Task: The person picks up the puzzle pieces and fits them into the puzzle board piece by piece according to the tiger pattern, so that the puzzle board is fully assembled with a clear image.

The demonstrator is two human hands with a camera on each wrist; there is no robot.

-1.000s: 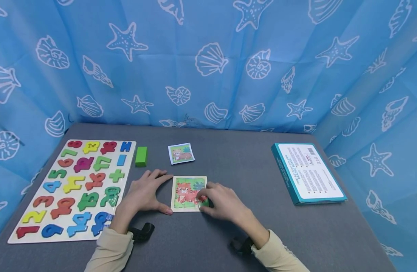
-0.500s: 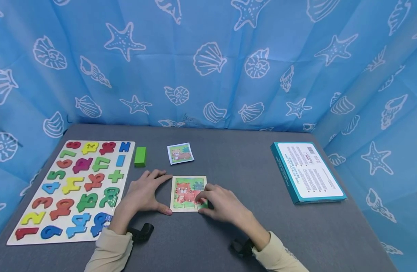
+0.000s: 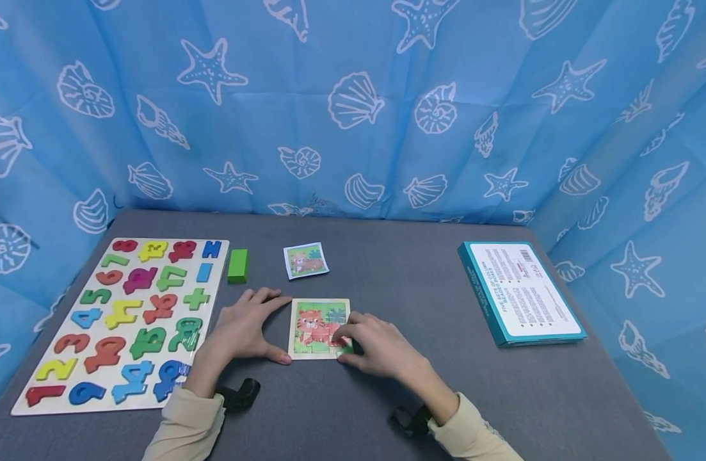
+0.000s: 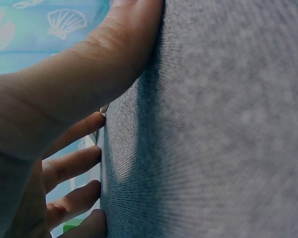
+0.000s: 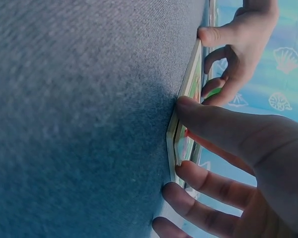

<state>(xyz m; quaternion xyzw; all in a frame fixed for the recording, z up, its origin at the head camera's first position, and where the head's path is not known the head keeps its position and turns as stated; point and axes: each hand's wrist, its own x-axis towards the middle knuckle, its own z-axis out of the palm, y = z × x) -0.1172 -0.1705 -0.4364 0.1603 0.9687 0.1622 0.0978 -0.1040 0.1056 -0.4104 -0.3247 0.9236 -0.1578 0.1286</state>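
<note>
A square wooden jigsaw puzzle (image 3: 312, 326) with a red tiger-like animal on green lies flat on the table. My left hand (image 3: 239, 328) is at its left side, thumb and forefinger spread and touching the two left corners. At the lower right corner my right hand (image 3: 377, 344) pinches a puzzle piece (image 5: 181, 145) between thumb and fingertips. In the right wrist view that piece sits slightly raised and tilted over the tray's rim (image 5: 171, 148). The hand covers most of it in the head view. The left wrist view shows the left fingers' tips down on the cloth.
A number board (image 3: 176, 301) with colourful numerals fills the left, partly behind the left forearm. A green block (image 3: 237, 266) and a small picture card (image 3: 305, 260) lie beyond the puzzle. A teal-edged box (image 3: 528, 291) lies at the right. A blue curtain (image 3: 306, 115) hangs behind.
The piece in my right hand has tipped down flatter into the puzzle's lower right corner, with slight finger shifts. The left hand stays in place.
</note>
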